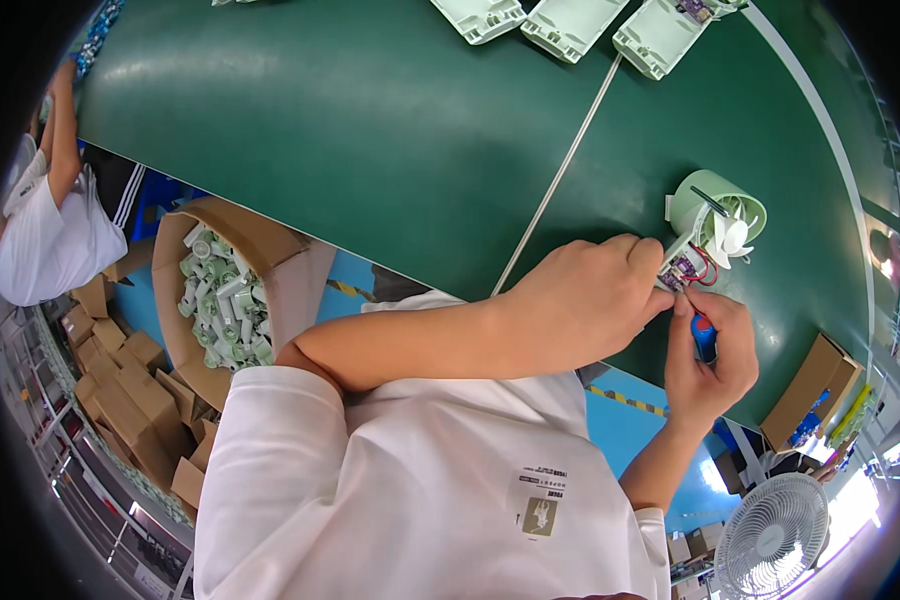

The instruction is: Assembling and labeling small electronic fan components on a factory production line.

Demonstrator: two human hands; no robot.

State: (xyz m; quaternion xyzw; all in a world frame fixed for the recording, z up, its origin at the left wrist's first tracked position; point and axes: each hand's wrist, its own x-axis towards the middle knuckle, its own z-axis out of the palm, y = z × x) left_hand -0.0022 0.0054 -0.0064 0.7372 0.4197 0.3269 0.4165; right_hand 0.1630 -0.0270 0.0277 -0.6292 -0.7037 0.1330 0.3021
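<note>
A pale green handheld fan (pixel 718 200) lies on the green table at the right, its white blades (pixel 732 236) facing me. From its opened handle, a small purple circuit board (pixel 678 270) and red wires (pixel 708 268) show. My left hand (pixel 605 290) is closed round the handle end beside the board, with its fingertips partly hidden. Just right of it, my right hand (pixel 715 355) has thumb and forefinger pinched together at the board's lower edge. A blue-and-red screwdriver (pixel 705 338) is tucked in that hand's curled fingers; its tip is hidden.
Pale green shells (pixel 570 25) lie along the far table edge, one holding a circuit board. A thin pale strip (pixel 560 175) crosses the table. Left below stands a carton (pixel 290 270) of pale green parts. A co-worker (pixel 55 220) is at far left, a cardboard box (pixel 815 390) at right.
</note>
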